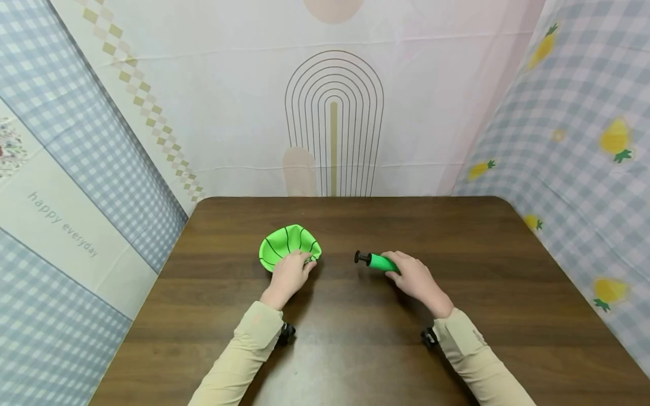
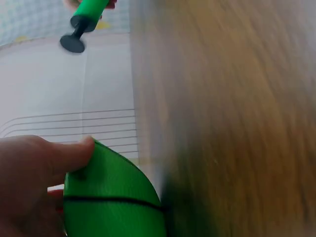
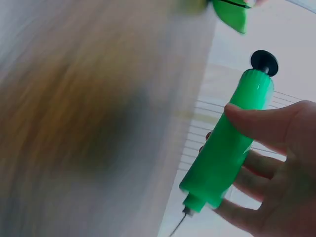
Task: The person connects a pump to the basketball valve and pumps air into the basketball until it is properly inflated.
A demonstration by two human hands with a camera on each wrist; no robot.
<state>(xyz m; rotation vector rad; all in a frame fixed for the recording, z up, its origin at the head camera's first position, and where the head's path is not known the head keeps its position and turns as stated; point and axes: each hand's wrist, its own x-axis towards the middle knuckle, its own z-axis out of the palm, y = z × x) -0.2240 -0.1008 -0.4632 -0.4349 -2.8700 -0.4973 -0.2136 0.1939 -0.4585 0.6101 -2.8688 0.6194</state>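
The head view shows me the left hand (image 1: 288,276) pinching the edge of a collapsed green ball (image 1: 285,243), which spreads just beyond its fingertips. The right hand (image 1: 417,283) curls round a green pump (image 1: 381,263), the black handle (image 1: 358,257) toward the left hand and the needle (image 3: 177,226) facing away from it. Beneath both hands lies the tabletop (image 1: 355,355). I'd judge the grasping done; the ball looks unfilled, with pump and ball not yet joined.

Tabletop (image 1: 355,316), 1, in my head view: brown wood grain, 2 rounded far corners, glossier toward the near side. Dented green ball (image 1: 286,242), 1: contact with the surface I cannot tell.
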